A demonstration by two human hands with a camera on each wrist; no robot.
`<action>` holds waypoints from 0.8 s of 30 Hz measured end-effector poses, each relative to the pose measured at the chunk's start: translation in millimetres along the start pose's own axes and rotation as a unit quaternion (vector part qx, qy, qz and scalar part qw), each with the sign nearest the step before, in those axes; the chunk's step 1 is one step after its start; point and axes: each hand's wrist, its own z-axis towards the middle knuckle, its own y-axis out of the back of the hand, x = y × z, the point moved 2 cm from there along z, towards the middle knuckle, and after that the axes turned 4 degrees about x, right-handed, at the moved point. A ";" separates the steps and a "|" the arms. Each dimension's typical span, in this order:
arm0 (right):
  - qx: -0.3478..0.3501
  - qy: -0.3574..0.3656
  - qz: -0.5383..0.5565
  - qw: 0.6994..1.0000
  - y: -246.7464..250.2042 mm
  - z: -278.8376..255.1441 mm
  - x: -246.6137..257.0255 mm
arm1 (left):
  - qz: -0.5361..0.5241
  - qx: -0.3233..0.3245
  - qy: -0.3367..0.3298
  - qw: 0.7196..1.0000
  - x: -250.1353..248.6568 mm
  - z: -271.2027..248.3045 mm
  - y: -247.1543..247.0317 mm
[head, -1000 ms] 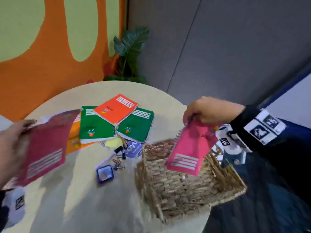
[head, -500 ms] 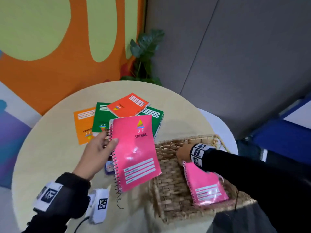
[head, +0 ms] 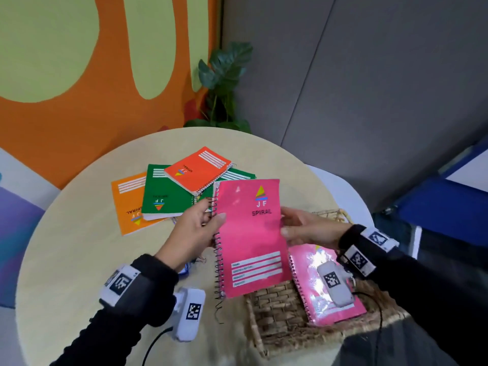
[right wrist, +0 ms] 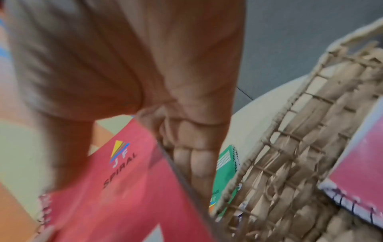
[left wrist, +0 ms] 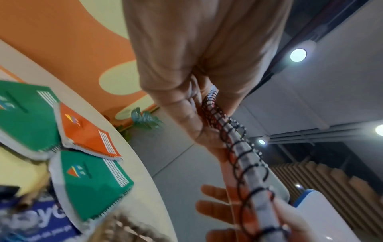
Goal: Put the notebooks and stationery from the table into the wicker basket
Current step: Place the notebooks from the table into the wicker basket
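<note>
A pink spiral notebook (head: 250,233) is held upright in the air between the table and the wicker basket (head: 333,214). My left hand (head: 215,220) pinches its spiral edge (left wrist: 238,155), thumb on the cover. My right hand (head: 286,223) pinches the opposite edge, thumb in front and fingers (left wrist: 213,208) behind. A second pink notebook (head: 330,286) lies flat inside the basket (right wrist: 290,163). On the table behind lie an orange notebook (head: 198,169) on top of a green one (head: 163,191), another orange one (head: 126,202) and another green one (head: 237,175).
The round beige table (head: 79,260) carries small items partly hidden under my left wrist: a blue thing (head: 184,270) and a binder clip (head: 202,260). A blue printed card (left wrist: 41,226) lies near the basket. A potted plant (head: 224,83) stands beyond the table's far edge.
My right hand has left the first pink notebook lying in the basket and risen to take the right edge of the second pink notebook, which my left hand has carried toward the basket.
</note>
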 end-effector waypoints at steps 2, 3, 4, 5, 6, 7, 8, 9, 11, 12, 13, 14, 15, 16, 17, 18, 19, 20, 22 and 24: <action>-0.065 0.019 0.067 0.995 1.0 -9.7 3.6 | -0.030 0.014 0.002 0.999 -5.0 7.1 -12.3; -0.094 0.017 0.081 0.992 8.7 -13.3 -2.0 | -0.033 0.030 0.002 0.999 -4.6 10.2 -16.6; -0.110 0.010 0.081 0.991 13.9 -18.9 -4.0 | -0.021 0.052 0.006 0.998 -3.5 11.7 -19.2; -0.118 -0.004 0.080 0.990 21.0 -26.3 -8.3 | 0.000 0.075 0.012 0.997 -0.6 11.9 -19.3; -0.124 -0.012 0.078 0.989 27.1 -35.5 -12.0 | 0.035 0.092 0.018 0.995 4.5 11.3 -15.4; -0.132 -0.022 0.076 0.988 34.1 -46.4 -18.0 | 0.084 0.097 0.022 0.991 12.2 11.8 -8.0; -0.141 -0.033 0.078 0.986 39.5 -57.7 -27.5 | 0.148 0.092 0.024 0.984 21.8 13.3 2.2; -0.146 -0.048 0.079 0.985 44.1 -68.0 -38.4 | 0.214 0.085 0.025 0.973 33.6 14.4 15.3; -0.147 -0.100 0.066 0.982 53.0 -83.3 -70.6 | 0.315 0.069 0.051 0.945 58.4 15.0 42.7; -0.151 -0.134 0.034 0.979 58.0 -86.7 -84.6 | 0.345 0.058 0.068 0.934 71.9 15.8 56.0; -0.159 -0.169 -0.007 0.973 64.8 -86.3 -100.3 | 0.366 0.047 0.088 0.925 83.9 17.1 68.3; -0.170 -0.204 -0.050 0.963 68.5 -87.1 -116.4 | 0.381 0.038 0.112 0.917 93.6 18.9 79.2; -0.177 -0.235 -0.093 0.951 67.8 -85.5 -122.7 | 0.396 0.033 0.133 0.908 101.3 22.1 89.1; -0.182 -0.265 -0.150 0.935 69.6 -82.2 -137.6 | 0.416 0.027 0.145 0.897 107.2 26.6 98.3; -0.205 -0.287 -0.232 0.906 75.5 -77.3 -157.8 | 0.438 0.022 0.151 0.886 111.5 33.1 106.1; -0.213 -0.281 -0.333 0.874 75.5 -70.5 -169.5 | 0.461 0.015 0.152 0.874 113.4 40.7 112.0; -0.144 -0.302 -0.376 0.864 74.1 -58.4 -192.6 | 0.482 0.006 0.147 0.864 115.4 49.3 116.9; -0.129 -0.290 -0.466 0.826 87.1 -51.1 -224.1 | 0.504 0.000 0.140 0.852 116.2 58.6 119.8; -0.170 -0.285 -0.566 0.755 97.3 -38.8 -233.3 | 0.563 0.004 0.120 0.818 117.8 78.6 120.9; -0.168 -0.341 -0.554 0.741 74.6 -38.9 -193.3 | 0.625 0.033 0.126 0.770 122.3 97.9 119.0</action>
